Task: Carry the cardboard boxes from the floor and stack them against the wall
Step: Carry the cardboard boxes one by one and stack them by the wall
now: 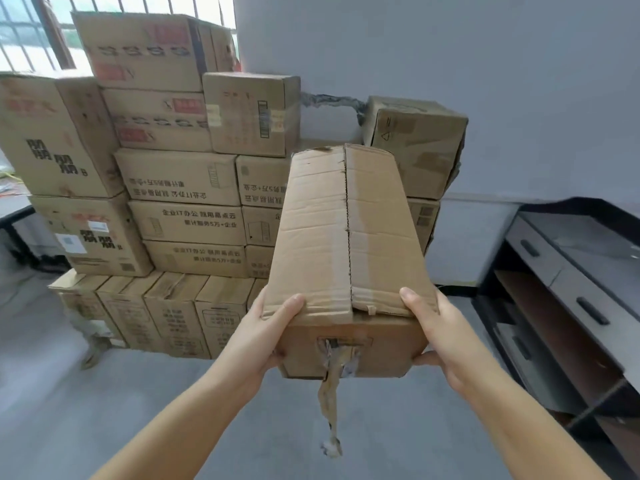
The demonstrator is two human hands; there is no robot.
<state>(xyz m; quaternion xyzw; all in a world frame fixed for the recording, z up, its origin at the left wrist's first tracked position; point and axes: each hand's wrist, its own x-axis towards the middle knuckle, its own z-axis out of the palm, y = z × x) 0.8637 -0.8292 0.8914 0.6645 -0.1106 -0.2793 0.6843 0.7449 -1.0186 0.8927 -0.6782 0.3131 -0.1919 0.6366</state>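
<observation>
I hold a long brown cardboard box [349, 244] in the air in front of me, its top flaps closed and a torn strip of tape hanging from its near end. My left hand [266, 327] grips the near left corner, thumb on top. My right hand [436, 327] grips the near right corner the same way. Beyond the box stands a stack of cardboard boxes [180, 188] several layers high against the grey wall [485, 64]. One single box [415, 143] sits on top at the stack's right end.
A dark cabinet with grey drawers [561, 282] stands along the right side. A barred window [31, 32] is at the back left, behind the stack. Grey floor [104, 410] lies between me and the boxes.
</observation>
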